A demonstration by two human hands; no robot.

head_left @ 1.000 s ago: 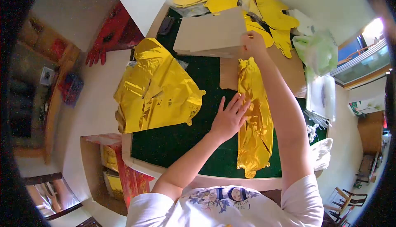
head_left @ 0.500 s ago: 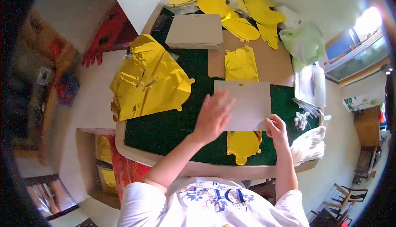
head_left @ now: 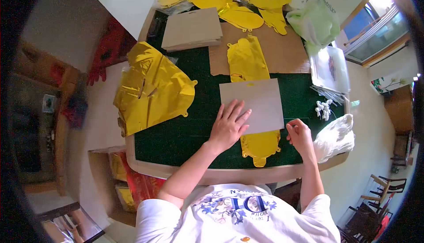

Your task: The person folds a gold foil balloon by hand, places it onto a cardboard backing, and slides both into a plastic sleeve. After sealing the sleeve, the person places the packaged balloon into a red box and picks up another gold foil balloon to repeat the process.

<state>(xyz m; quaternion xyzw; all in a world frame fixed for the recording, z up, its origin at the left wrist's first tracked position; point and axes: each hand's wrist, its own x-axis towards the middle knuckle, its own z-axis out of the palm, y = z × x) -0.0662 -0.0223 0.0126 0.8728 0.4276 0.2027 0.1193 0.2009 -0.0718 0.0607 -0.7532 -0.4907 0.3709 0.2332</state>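
Observation:
A grey-beige card sheet (head_left: 263, 104) with a small slot near its far edge lies across a flat golden foil balloon (head_left: 260, 145). The balloon's tabbed end sticks out on the near side, and more of it shows beyond the card. My left hand (head_left: 229, 126) rests on the card's left part with fingers spread. Just off the card's right edge, my right hand (head_left: 300, 136) is curled closed above the green table surface, with no object visible in it. A larger creased golden foil piece (head_left: 154, 88) lies to the left.
A stack of similar cards (head_left: 192, 28) sits at the back left on the green table (head_left: 185, 141). Behind are a brown cardboard sheet (head_left: 282, 53) and several golden foil pieces (head_left: 265, 0). At right are a green plastic bag (head_left: 316, 22), a clear tray (head_left: 329, 68) and a white bag (head_left: 335, 139).
My left hand has come down flat on the card. My right hand has let go of the card's corner and sits slightly apart from it. The card is turned a little, and the view has shifted.

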